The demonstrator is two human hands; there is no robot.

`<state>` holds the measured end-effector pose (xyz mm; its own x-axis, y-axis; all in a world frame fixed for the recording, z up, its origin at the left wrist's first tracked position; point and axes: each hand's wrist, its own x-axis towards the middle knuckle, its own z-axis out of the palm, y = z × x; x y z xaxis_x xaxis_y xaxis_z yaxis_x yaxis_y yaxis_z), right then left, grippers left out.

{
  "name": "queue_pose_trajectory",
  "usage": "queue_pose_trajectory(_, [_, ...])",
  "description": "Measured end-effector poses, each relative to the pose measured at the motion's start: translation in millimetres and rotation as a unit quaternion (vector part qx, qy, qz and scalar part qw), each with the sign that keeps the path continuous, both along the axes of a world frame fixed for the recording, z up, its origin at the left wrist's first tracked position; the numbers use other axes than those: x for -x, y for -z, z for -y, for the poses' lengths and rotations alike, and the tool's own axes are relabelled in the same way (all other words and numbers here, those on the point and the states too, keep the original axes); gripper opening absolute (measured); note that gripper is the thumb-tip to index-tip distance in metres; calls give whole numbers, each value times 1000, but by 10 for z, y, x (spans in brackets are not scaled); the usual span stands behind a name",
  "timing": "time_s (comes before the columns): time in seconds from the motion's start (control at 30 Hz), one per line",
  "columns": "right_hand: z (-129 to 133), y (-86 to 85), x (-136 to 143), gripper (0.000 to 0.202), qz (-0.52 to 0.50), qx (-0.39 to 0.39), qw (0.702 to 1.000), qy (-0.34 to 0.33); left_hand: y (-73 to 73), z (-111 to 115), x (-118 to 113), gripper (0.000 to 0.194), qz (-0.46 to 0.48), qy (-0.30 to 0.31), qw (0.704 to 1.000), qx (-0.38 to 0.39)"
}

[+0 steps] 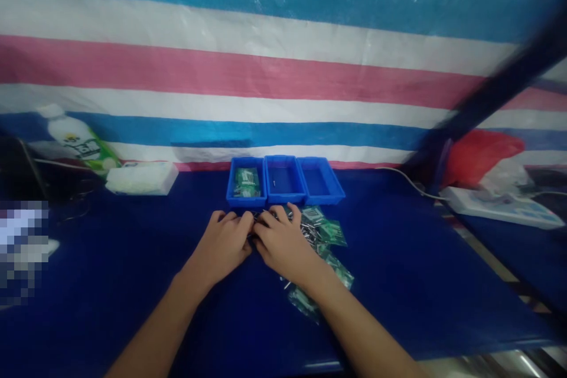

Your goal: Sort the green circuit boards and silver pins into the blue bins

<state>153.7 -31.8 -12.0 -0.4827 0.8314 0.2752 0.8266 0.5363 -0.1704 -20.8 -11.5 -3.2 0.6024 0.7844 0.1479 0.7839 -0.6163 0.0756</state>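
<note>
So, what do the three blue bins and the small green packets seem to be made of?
The three blue bins look like moulded plastic: one even colour, thin rims, a dull sheen. The green packets beside the right hand seem to be clear plastic film over green contents, since they glint and crinkle. The blur leaves this uncertain.

Striped tarp wall (283, 65) (blue table (420, 283)).

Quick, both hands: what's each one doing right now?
Left hand: fingers curled on the small green packets; grip cannot be told.
Right hand: same, resting on the packets; grip cannot be told.
</note>
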Motion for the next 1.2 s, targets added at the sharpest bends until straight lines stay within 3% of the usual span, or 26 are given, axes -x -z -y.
queue_pose_trajectory(0.37, [-11,-38,-1,18,-19,-9,1000,10,21,-35,-11,19,44,3,999,-2])
queue_pose_trajectory(0.57, [-22,-176,-71,18,-109,37,993,15,34,-80,-5,16,159,-13,987,19])
queue_pose_trajectory(0.8, [-71,-364,-246,13,-254,70,964,19,-20,-29,-39,7,310,-24,949,-53])
queue_pose_trajectory(0.87, [-95,-398,-296,12,-313,79,946,13,-30,-13,-40,19,326,-12,943,-62])
queue_pose_trajectory(0.97, [-125,-433,-382,9,-438,103,893,7,-41,9,-36,38,341,3,938,-60])
queue_pose_trajectory(1.1, [-165,-420,-514,12,-562,136,815,36,-54,37,-57,30,372,14,925,-78])
queue_pose_trajectory(1.2, [-217,-366,-605,15,-615,144,773,59,-50,43,-83,25,373,22,925,-75])
